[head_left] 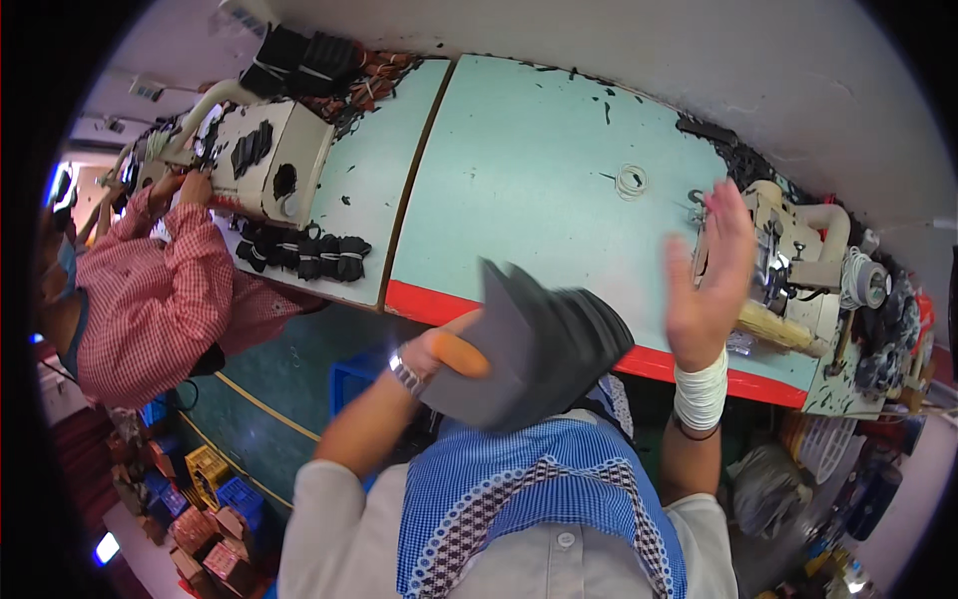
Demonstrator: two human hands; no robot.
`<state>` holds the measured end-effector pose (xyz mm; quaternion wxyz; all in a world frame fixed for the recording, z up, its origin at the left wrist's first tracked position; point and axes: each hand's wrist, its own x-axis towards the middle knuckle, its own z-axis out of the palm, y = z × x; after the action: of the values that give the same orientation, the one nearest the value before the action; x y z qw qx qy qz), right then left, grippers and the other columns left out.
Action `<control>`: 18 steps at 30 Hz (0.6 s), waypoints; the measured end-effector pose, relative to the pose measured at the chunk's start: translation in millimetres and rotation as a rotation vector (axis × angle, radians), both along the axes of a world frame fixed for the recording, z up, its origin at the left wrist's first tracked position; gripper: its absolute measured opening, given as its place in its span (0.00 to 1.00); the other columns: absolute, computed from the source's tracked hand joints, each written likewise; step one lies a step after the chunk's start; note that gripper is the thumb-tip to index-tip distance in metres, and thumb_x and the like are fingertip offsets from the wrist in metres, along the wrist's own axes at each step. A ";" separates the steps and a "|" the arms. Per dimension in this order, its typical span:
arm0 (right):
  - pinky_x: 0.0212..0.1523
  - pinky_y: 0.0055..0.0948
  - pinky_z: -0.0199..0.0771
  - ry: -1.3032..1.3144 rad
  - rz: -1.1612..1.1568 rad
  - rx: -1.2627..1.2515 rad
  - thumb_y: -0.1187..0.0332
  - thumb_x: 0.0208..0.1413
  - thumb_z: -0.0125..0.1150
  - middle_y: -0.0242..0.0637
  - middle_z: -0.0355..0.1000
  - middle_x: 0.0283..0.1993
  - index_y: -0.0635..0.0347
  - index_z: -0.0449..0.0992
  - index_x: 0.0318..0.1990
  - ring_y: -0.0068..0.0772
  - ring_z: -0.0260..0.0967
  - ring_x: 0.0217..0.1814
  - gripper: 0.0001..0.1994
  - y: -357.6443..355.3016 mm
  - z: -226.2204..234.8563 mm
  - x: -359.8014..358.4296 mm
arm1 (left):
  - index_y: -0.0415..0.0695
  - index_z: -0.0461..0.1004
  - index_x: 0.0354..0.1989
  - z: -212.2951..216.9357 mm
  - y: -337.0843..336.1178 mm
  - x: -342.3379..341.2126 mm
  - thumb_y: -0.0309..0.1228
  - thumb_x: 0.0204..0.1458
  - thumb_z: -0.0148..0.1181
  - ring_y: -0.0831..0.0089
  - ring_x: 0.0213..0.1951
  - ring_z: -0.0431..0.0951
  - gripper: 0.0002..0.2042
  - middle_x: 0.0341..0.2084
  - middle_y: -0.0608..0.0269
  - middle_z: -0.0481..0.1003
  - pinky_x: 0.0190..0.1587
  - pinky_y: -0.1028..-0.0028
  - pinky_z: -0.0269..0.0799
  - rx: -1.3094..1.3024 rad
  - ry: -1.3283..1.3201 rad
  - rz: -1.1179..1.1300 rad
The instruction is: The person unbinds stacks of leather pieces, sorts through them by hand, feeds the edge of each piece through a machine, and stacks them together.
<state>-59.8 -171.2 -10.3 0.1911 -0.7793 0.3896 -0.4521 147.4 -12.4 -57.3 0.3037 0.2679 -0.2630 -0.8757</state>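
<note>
My left hand (454, 351) grips a stack of dark grey cut pieces (544, 344), held in front of my chest above the table's red edge; its thumb presses on the near side of the stack. My right hand (711, 280) is raised and blurred, palm flat and fingers spread, to the right of the stack and just in front of a cream sewing machine (788, 255). It holds nothing. A white band wraps the right wrist (699, 391).
A pale green table (539, 180) with a small white coil (631, 181) on it. At the left a person in a red checked shirt (150, 299) works at another sewing machine (264, 160) beside black bundles (309, 258). Coloured crates (215, 489) lie on the floor.
</note>
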 end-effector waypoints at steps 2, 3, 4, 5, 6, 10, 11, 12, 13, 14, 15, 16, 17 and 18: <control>0.55 0.32 0.66 -0.323 0.166 0.715 0.67 0.63 0.49 0.43 0.67 0.55 0.68 0.62 0.61 0.33 0.66 0.54 0.22 11.7 -33.0 -34.6 | 0.38 0.58 0.64 -35.8 20.6 -13.2 0.42 0.43 0.70 0.58 0.56 0.73 0.41 0.56 0.47 0.68 0.57 0.60 0.70 0.162 0.449 0.789; 0.55 0.30 0.66 -0.295 0.319 0.947 0.66 0.63 0.50 0.40 0.69 0.52 0.69 0.65 0.60 0.30 0.65 0.54 0.21 23.9 -63.1 -37.8 | 0.38 0.58 0.64 -53.1 15.3 -15.7 0.42 0.43 0.70 0.58 0.56 0.73 0.41 0.56 0.47 0.68 0.57 0.60 0.70 0.175 0.442 0.784; 0.54 0.28 0.66 -0.225 0.359 1.106 0.63 0.64 0.50 0.41 0.71 0.51 0.69 0.68 0.57 0.29 0.66 0.53 0.20 38.6 -79.5 -26.4 | 0.37 0.58 0.64 -71.8 5.9 -18.4 0.39 0.46 0.69 0.60 0.55 0.73 0.38 0.56 0.48 0.69 0.57 0.62 0.70 0.300 0.317 0.787; 0.53 0.27 0.66 -0.402 0.304 1.168 0.61 0.64 0.52 0.43 0.73 0.50 0.69 0.71 0.53 0.28 0.67 0.52 0.19 51.6 -97.6 -14.0 | 0.37 0.58 0.64 -85.7 -5.2 -20.2 0.36 0.49 0.67 0.63 0.54 0.74 0.36 0.55 0.48 0.70 0.56 0.63 0.71 0.422 0.188 0.786; 0.50 0.27 0.67 -0.185 0.216 1.088 0.63 0.65 0.49 0.36 0.74 0.46 0.71 0.72 0.50 0.24 0.67 0.47 0.17 45.3 -124.1 -18.4 | 0.35 0.61 0.63 -94.9 -21.0 -20.5 0.35 0.54 0.62 0.67 0.50 0.76 0.29 0.54 0.50 0.72 0.53 0.70 0.73 0.327 0.012 0.683; 0.37 0.26 0.70 0.188 0.101 0.999 0.62 0.60 0.58 0.32 0.76 0.31 0.73 0.77 0.39 0.21 0.68 0.33 0.17 22.4 -182.7 -26.5 | 0.33 0.76 0.46 -148.5 -20.9 -10.7 0.39 0.61 0.55 0.74 0.44 0.78 0.18 0.42 0.56 0.78 0.46 0.77 0.72 -0.146 -1.004 0.641; 0.39 0.28 0.72 0.122 0.171 1.108 0.60 0.58 0.60 0.38 0.77 0.32 0.73 0.77 0.40 0.26 0.72 0.34 0.18 17.8 -179.7 -25.1 | 0.33 0.76 0.46 -140.0 -23.5 -6.8 0.39 0.61 0.55 0.74 0.44 0.78 0.18 0.42 0.56 0.78 0.46 0.77 0.72 -0.135 -1.011 0.629; 0.41 0.30 0.74 0.052 0.244 1.216 0.59 0.56 0.62 0.44 0.79 0.33 0.73 0.78 0.41 0.31 0.76 0.36 0.20 16.8 -178.6 -24.0 | 0.33 0.76 0.48 -128.9 -25.4 -1.6 0.40 0.61 0.54 0.75 0.43 0.77 0.20 0.40 0.56 0.79 0.46 0.76 0.72 0.033 -0.974 0.536; 0.41 0.30 0.74 0.044 0.246 1.224 0.59 0.56 0.62 0.44 0.79 0.33 0.73 0.78 0.41 0.31 0.76 0.36 0.20 16.2 -180.3 -20.9 | 0.33 0.76 0.49 -112.1 -35.2 1.3 0.41 0.60 0.54 0.75 0.42 0.77 0.21 0.38 0.56 0.80 0.46 0.74 0.72 0.192 -0.932 0.447; 0.40 0.30 0.74 0.031 0.253 1.198 0.59 0.56 0.62 0.44 0.79 0.33 0.74 0.78 0.40 0.30 0.76 0.35 0.19 21.8 -181.0 -15.2 | 0.27 0.72 0.47 -93.0 -40.8 1.3 0.48 0.59 0.53 0.64 0.40 0.80 0.28 0.38 0.45 0.79 0.43 0.68 0.73 0.109 -1.018 0.314; 0.39 0.29 0.74 0.017 0.260 1.172 0.60 0.55 0.62 0.44 0.79 0.33 0.74 0.78 0.38 0.28 0.75 0.34 0.19 26.6 -181.2 -10.0 | 0.27 0.72 0.47 -97.1 -43.2 -2.3 0.48 0.59 0.53 0.64 0.40 0.80 0.28 0.38 0.45 0.79 0.43 0.68 0.73 0.122 -1.027 0.311; 0.37 0.27 0.73 -0.025 0.232 1.221 0.60 0.55 0.63 0.42 0.79 0.31 0.74 0.79 0.38 0.25 0.73 0.32 0.18 26.3 -181.2 -2.8 | 0.25 0.69 0.46 -102.3 -45.9 -9.0 0.51 0.57 0.55 0.57 0.38 0.80 0.31 0.36 0.41 0.78 0.41 0.64 0.73 0.035 -1.267 0.317; 0.37 0.27 0.73 -0.038 0.241 1.227 0.60 0.55 0.63 0.42 0.79 0.31 0.74 0.79 0.38 0.25 0.73 0.32 0.18 23.7 -196.6 -0.5 | 0.24 0.67 0.45 -101.1 -57.1 -15.1 0.54 0.55 0.56 0.49 0.37 0.79 0.35 0.35 0.36 0.77 0.39 0.60 0.73 -0.073 -1.509 0.313; 0.36 0.25 0.72 -0.137 0.143 1.327 0.60 0.55 0.63 0.40 0.78 0.30 0.73 0.79 0.39 0.23 0.72 0.32 0.19 23.7 -220.3 -0.5 | 0.25 0.63 0.43 -96.5 -67.4 -21.0 0.58 0.50 0.59 0.39 0.36 0.76 0.38 0.31 0.33 0.75 0.37 0.53 0.71 -0.029 -1.591 0.313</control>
<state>-60.3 -147.5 -230.7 0.6836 -0.4900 0.5193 -0.1514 126.3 -79.8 -153.8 0.1484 0.8401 -0.3711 -0.3667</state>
